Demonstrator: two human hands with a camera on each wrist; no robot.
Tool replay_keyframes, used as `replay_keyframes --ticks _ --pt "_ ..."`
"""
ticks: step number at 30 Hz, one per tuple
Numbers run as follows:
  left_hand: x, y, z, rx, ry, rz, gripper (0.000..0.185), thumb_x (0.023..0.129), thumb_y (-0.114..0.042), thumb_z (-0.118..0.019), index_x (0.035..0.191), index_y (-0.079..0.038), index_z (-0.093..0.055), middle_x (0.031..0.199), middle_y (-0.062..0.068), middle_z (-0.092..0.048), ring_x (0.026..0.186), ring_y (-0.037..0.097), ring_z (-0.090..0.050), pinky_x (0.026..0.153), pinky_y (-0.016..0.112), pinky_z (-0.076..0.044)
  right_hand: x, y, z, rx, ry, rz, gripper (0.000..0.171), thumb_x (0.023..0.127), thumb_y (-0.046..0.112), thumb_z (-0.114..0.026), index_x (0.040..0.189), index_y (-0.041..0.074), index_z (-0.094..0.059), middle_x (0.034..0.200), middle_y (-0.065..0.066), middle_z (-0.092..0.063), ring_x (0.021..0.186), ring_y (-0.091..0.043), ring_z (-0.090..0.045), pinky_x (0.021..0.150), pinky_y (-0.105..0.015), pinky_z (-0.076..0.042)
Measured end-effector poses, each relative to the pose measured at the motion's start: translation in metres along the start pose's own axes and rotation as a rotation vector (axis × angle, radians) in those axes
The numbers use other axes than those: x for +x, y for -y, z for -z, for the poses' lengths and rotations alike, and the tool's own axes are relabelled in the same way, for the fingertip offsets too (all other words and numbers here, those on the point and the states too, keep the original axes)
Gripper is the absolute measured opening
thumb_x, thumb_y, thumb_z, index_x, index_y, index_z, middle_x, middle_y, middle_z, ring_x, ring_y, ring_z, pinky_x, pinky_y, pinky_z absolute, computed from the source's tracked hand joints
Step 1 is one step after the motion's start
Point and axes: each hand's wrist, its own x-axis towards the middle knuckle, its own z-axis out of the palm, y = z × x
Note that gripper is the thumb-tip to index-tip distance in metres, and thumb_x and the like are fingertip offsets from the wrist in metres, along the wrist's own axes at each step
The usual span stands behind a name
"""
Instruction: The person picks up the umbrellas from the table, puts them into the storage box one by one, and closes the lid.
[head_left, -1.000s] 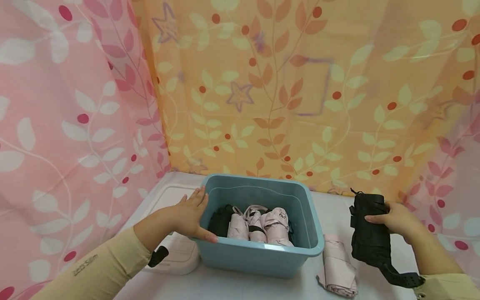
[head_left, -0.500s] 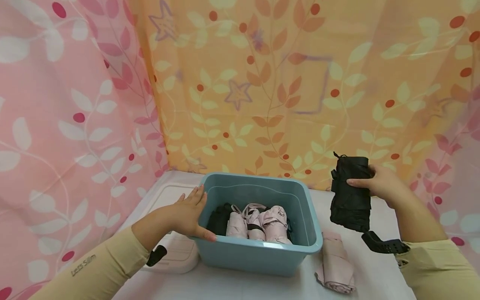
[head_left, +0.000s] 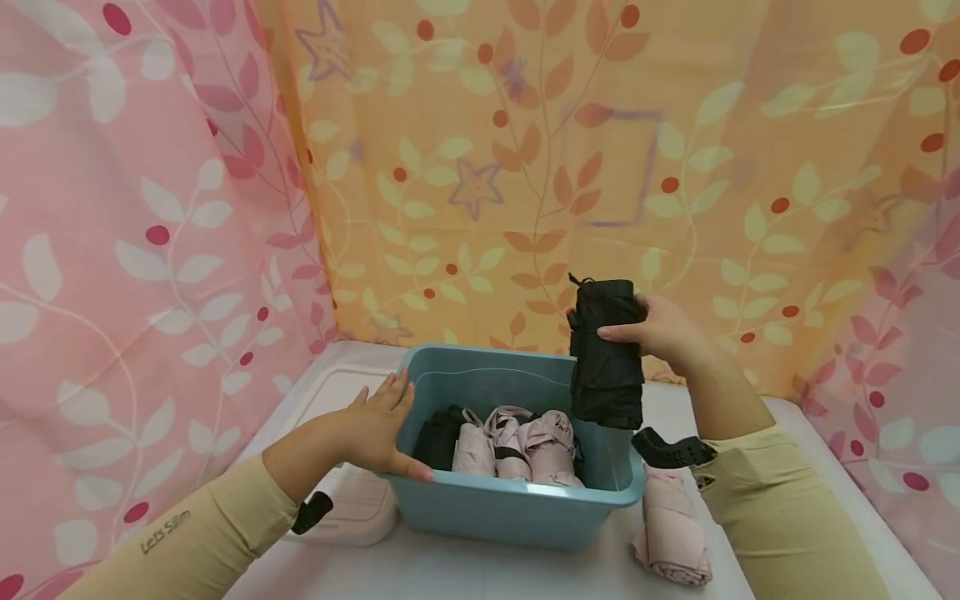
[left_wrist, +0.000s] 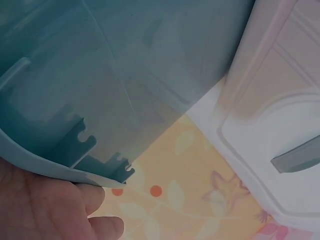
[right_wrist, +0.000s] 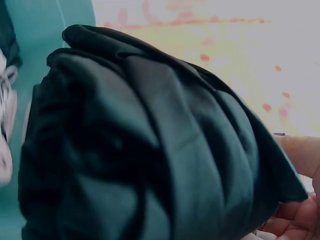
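Note:
My right hand grips a folded black umbrella upright, thumb across its front, over the right end of the blue bin. In the right wrist view, the pleated black cloth of the umbrella fills most of the picture. Inside the bin stand several pale pink folded umbrellas and, at the left, a black one. With fingers spread, my left hand rests on the bin's left rim. The left wrist view shows that hand right at the rim, with the bin's outer wall above.
A rolled pink umbrella lies on the white table just right of the bin. The white lid lies on the left, partly behind my left arm. Flowered cloth hangs behind and at both sides.
My right hand has carried the black umbrella leftward and up, from beyond the rolled pink one to over the bin's right end. The left hand stays on the rim.

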Motion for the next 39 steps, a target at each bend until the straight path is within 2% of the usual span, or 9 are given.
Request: replay_keyframes --ticks 8,12,15,22,25,28,31,35,39 --pt "0.000 0.001 0.000 0.009 -0.012 -0.003 0.127 0.060 -0.083 -0.050 0.146 0.000 -0.007 0.152 0.017 0.007 0.138 0.033 0.007 0.106 0.057 -0.004 0.025 0.013 -0.053 0.126 0.084 0.000 0.075 0.083 0.023 -0.069 0.140 -0.001 -0.026 0.130 -0.021 -0.043 0.109 -0.034 -0.053 0.084 -0.042 -0.049" --pt "0.001 0.002 0.001 0.028 -0.018 -0.024 0.126 0.061 -0.083 -0.048 0.145 0.001 -0.006 0.151 0.018 0.007 0.138 0.034 0.007 0.106 0.058 -0.004 0.034 0.023 -0.074 0.130 0.112 -0.006 0.074 0.081 0.021 -0.070 0.140 0.002 -0.029 0.128 -0.019 -0.045 0.109 -0.033 -0.053 0.084 -0.042 -0.049" --pt "0.002 0.003 0.001 0.041 -0.023 -0.024 0.127 0.060 -0.085 -0.047 0.146 0.000 -0.006 0.152 0.018 0.006 0.138 0.033 0.008 0.106 0.058 -0.004 0.040 0.028 -0.091 0.093 0.103 -0.005 0.070 0.079 0.023 -0.072 0.135 0.003 -0.036 0.122 -0.018 -0.050 0.104 -0.031 -0.056 0.080 -0.039 -0.051" --pt "0.003 0.007 -0.004 0.037 -0.023 -0.026 0.131 0.057 -0.088 -0.044 0.145 0.001 -0.005 0.152 0.018 0.006 0.138 0.033 0.008 0.106 0.058 -0.003 0.052 0.039 -0.128 -0.017 0.081 -0.005 0.072 0.078 0.029 -0.073 0.135 0.004 -0.038 0.124 -0.016 -0.051 0.105 -0.029 -0.054 0.081 -0.039 -0.050" --pt "0.002 0.006 -0.003 0.041 -0.024 -0.021 0.131 0.057 -0.088 -0.045 0.146 0.000 -0.006 0.152 0.018 0.007 0.138 0.033 0.008 0.106 0.058 -0.004 0.054 0.044 -0.141 -0.064 0.082 -0.003 0.069 0.077 0.031 -0.074 0.130 0.002 -0.042 0.118 -0.015 -0.054 0.100 -0.028 -0.055 0.078 -0.038 -0.051" --pt "0.001 0.005 -0.001 0.045 -0.026 -0.014 0.130 0.057 -0.087 -0.046 0.146 0.000 -0.007 0.152 0.017 0.007 0.138 0.033 0.008 0.106 0.058 -0.004 0.056 0.049 -0.152 -0.059 0.112 -0.009 0.063 0.076 0.028 -0.075 0.124 0.000 -0.047 0.110 -0.015 -0.057 0.092 -0.027 -0.058 0.073 -0.036 -0.052" --pt "0.000 0.003 0.000 0.041 -0.023 -0.015 0.129 0.059 -0.086 -0.046 0.146 0.001 -0.007 0.152 0.018 0.006 0.138 0.033 0.008 0.106 0.058 -0.004 0.057 0.051 -0.161 -0.100 0.135 -0.006 0.060 0.075 0.029 -0.076 0.120 0.000 -0.049 0.104 -0.013 -0.058 0.087 -0.025 -0.058 0.070 -0.034 -0.052" --pt "0.000 0.002 -0.001 0.045 -0.021 -0.012 0.128 0.059 -0.086 -0.046 0.146 0.000 -0.007 0.152 0.017 0.007 0.138 0.033 0.008 0.106 0.058 -0.005 0.059 0.053 -0.171 -0.156 0.160 0.007 0.064 0.073 0.034 -0.077 0.120 0.000 -0.050 0.102 -0.011 -0.058 0.085 -0.024 -0.056 0.070 -0.033 -0.051" --pt "0.000 0.002 -0.003 0.048 -0.025 -0.010 0.128 0.059 -0.085 -0.046 0.146 -0.001 -0.007 0.152 0.016 0.006 0.138 0.032 0.007 0.106 0.058 -0.005 0.063 0.052 -0.177 -0.146 0.178 0.006 0.063 0.073 0.033 -0.077 0.118 0.000 -0.051 0.100 -0.011 -0.059 0.083 -0.023 -0.057 0.069 -0.033 -0.051"
